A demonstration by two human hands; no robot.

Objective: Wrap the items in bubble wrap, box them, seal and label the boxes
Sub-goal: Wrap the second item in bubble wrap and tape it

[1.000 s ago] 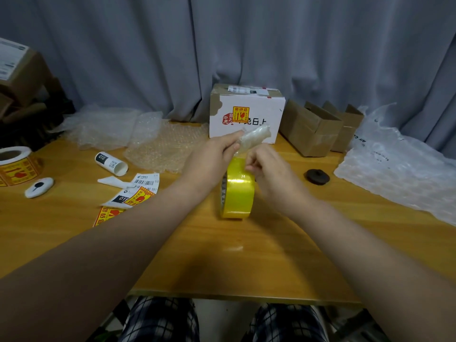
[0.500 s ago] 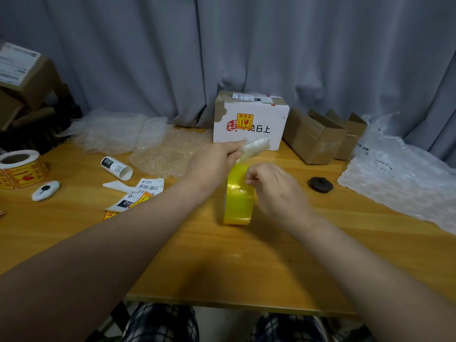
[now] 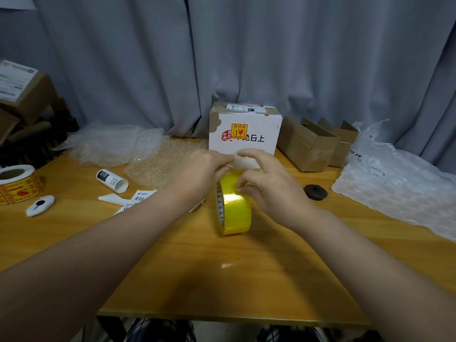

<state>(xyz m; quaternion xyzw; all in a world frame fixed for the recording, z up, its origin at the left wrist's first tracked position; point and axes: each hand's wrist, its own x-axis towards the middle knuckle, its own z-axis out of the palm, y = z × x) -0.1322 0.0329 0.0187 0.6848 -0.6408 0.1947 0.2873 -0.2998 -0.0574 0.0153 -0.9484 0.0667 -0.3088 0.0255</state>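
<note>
Fingers [image 3: 223,159] of my left hand [image 3: 201,170] pinch one end of the small bubble-wrapped bundle [image 3: 243,165]. Those of my right hand [image 3: 271,187] curl over its other end, the lower ones reaching down to the top of the yellow tape roll [image 3: 234,211] (whether they hold a loose tape end I cannot tell).

The desk [image 3: 246,280] carries all of it. An air-cushion sheet [image 3: 394,188] sprawls along the right edge. A closed white box [image 3: 244,141] sits at the back edge, behind my hands, with open brown boxes [image 3: 306,146] just beside it on the right. Loose bubble wrap [image 3: 162,161] lies toward the back left. The tape roll stands on its rim mid-desk, directly under the bundle. A label roll [image 3: 17,183] sits at the left edge and a small black disc [image 3: 315,192] lies to the right of my hands.

Half a second ago my right hand was lower, picking at the roll's top, and the bundle stuck out free from my left. Now the right hand has come up onto the bundle. I judge the tape is being brought up to fasten the wrap, so wrapping is nearly done. Boxing, sealing and labelling are still to come.
</note>
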